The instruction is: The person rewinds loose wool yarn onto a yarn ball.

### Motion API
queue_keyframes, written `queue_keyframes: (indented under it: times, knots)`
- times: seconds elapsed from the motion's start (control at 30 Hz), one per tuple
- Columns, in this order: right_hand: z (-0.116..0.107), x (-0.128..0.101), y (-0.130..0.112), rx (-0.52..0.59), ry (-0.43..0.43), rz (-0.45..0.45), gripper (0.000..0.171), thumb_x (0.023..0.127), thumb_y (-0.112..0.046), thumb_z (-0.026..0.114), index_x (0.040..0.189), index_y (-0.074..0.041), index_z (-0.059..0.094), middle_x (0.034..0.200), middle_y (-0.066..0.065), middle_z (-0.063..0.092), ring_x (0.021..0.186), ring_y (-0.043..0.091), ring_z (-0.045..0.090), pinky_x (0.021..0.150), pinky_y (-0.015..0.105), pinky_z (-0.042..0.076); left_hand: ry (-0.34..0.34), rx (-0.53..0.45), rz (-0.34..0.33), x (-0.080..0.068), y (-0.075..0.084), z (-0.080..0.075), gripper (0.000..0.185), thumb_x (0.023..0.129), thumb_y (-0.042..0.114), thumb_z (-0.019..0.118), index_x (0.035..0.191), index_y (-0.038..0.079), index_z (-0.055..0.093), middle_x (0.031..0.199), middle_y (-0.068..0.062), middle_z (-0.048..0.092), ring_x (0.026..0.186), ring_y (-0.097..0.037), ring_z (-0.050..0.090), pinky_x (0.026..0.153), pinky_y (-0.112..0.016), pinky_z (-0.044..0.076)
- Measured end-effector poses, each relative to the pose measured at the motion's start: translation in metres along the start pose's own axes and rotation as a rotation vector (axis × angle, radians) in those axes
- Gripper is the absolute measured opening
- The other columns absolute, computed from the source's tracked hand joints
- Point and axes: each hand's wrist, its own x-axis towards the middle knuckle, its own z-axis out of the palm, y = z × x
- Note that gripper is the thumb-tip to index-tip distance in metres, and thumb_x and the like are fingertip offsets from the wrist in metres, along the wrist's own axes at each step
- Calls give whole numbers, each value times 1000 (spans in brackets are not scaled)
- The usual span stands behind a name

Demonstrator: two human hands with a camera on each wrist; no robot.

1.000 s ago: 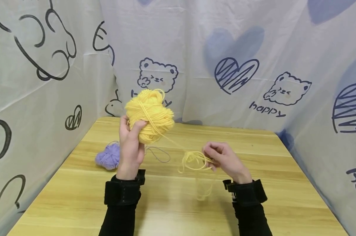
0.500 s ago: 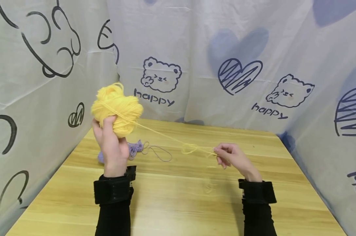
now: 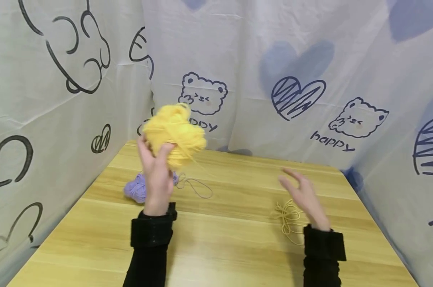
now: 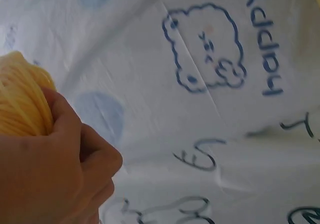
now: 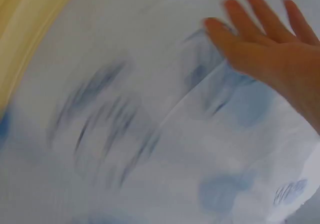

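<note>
Yellow yarn ball (image 3: 175, 135) gripped between left hand's (image 3: 157, 177) thumb and fingers. Right hand (image 3: 306, 197) spread near loose yellow strands (image 3: 287, 217), toward tabletop's (image 3: 238, 251) right edge. Backdrop cloth (image 3: 250, 119) reads "happy".

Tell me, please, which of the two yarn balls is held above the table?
The yellow yarn ball, gripped by the left hand; the purple one lies on the table, partly hidden behind that hand.

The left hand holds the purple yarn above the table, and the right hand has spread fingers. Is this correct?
Not quite: the left hand holds the yellow yarn above the table, as the head view shows; the purple yarn lies on the table. The right hand has spread fingers.
</note>
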Motion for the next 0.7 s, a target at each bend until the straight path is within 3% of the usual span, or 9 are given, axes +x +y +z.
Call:
queue_keyframes:
  times: [0.07, 0.13, 0.23, 0.3, 0.37, 0.4, 0.47, 0.53, 0.7]
  knots:
    - [21, 0, -35, 219, -117, -149, 54, 100, -38, 48, 147, -16, 37, 156, 13, 32, 144, 35, 29, 114, 63, 23, -91, 80, 14, -8, -10, 11, 64, 83, -3, 58, 138, 17, 31, 135, -5, 41, 118, -22, 50, 106, -43, 45]
    - [43, -1, -65, 394, -271, -234, 52, 100, -38, 48, 147, -22, 36, 155, 4, 35, 144, 26, 31, 116, 59, 24, -163, 128, 47, -15, -20, 19, 64, 82, -1, 61, 135, 15, 31, 131, -7, 45, 113, -23, 53, 98, -36, 52]
    - [67, -2, -90, 586, -436, -314, 44, 102, -33, 45, 143, -17, 43, 138, 6, 57, 134, 19, 46, 117, 51, 29, -216, 180, 90, -24, -31, 24, 65, 81, 2, 65, 135, 14, 31, 129, -8, 48, 110, -23, 56, 92, -33, 55]
    - [76, -5, -92, 719, -481, -322, 33, 103, -28, 42, 129, -10, 53, 105, 6, 69, 105, 14, 62, 107, 44, 43, -220, 201, 94, -27, -35, 25, 66, 80, 2, 66, 135, 13, 31, 129, -7, 48, 110, -22, 55, 90, -31, 55]
    - [80, -7, -88, 831, -499, -339, 27, 104, -23, 39, 109, -4, 58, 72, 2, 58, 72, 12, 57, 82, 31, 49, -218, 198, 80, -28, -37, 25, 65, 80, 1, 65, 134, 13, 31, 128, -7, 48, 109, -22, 56, 89, -31, 55]
    - [81, -7, -84, 874, -505, -342, 27, 104, -22, 39, 101, -3, 58, 63, 0, 48, 60, 11, 48, 69, 26, 45, -220, 191, 66, -29, -37, 25, 64, 81, 1, 64, 134, 13, 31, 128, -8, 49, 108, -22, 57, 89, -32, 56]
    - [81, -6, -79, 926, -508, -345, 27, 104, -20, 40, 91, -2, 55, 59, -2, 31, 51, 11, 30, 52, 26, 31, -233, 171, 39, -28, -35, 25, 61, 82, 1, 62, 133, 15, 32, 128, -8, 49, 108, -22, 57, 89, -32, 56]
    - [80, -2, -76, 911, -496, -349, 26, 103, -20, 43, 90, -4, 57, 58, -1, 25, 50, 13, 22, 51, 30, 19, -277, 136, 16, -27, -32, 26, 58, 83, 0, 60, 131, 16, 32, 128, -8, 49, 108, -22, 58, 89, -32, 56]
    - [70, 8, -71, 857, -448, -330, 20, 100, -18, 50, 93, -10, 66, 56, 0, 24, 50, 17, 18, 53, 33, 16, -485, 62, -77, -22, -25, 26, 55, 83, -1, 56, 131, 16, 34, 120, -7, 54, 94, -17, 63, 80, -29, 58]
